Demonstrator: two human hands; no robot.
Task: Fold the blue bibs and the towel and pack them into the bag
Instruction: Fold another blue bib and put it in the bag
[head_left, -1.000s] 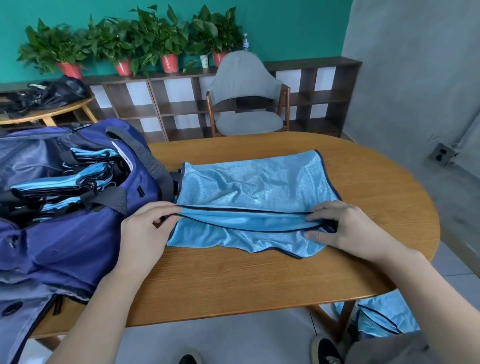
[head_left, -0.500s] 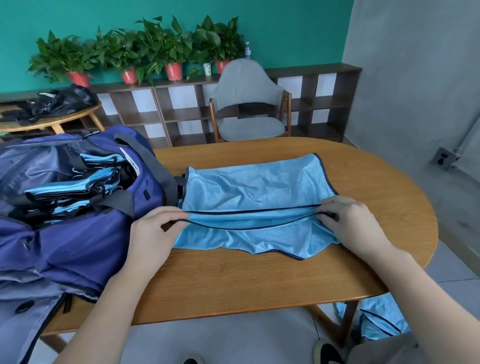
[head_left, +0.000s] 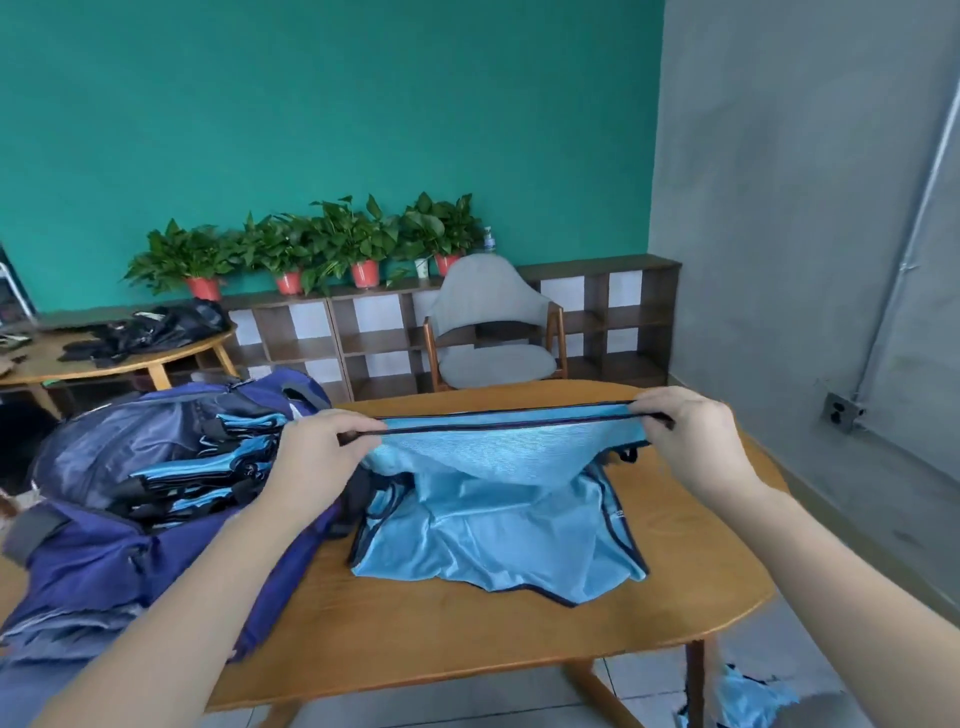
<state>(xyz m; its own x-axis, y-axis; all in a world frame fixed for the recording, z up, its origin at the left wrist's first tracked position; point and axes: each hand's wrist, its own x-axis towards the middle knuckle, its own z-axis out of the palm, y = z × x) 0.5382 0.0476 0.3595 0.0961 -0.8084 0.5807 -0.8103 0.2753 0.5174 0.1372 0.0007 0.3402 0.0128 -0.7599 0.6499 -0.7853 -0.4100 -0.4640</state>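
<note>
at nine o'clock the open navy bag (head_left: 130, 551), stuffed with folded bibs (head_left: 208, 467), blocks my left hand (head_left: 317, 457). the bib (head_left: 498, 525) i hold drapes across the table (head_left: 467, 639) centre at twelve. bare wood lies free at six, and at three beyond my right hand (head_left: 696, 441).

Both forearms rise from the lower corners of the frame toward its middle, bare to the wrist. The left hand (head_left: 317, 457) sits left of centre, back of the hand to the camera, fingers curled and pinching a dark-trimmed edge of the blue bib (head_left: 498, 499). The right hand (head_left: 691, 441), right of centre at about the same height, pinches the same edge's other end.
</note>
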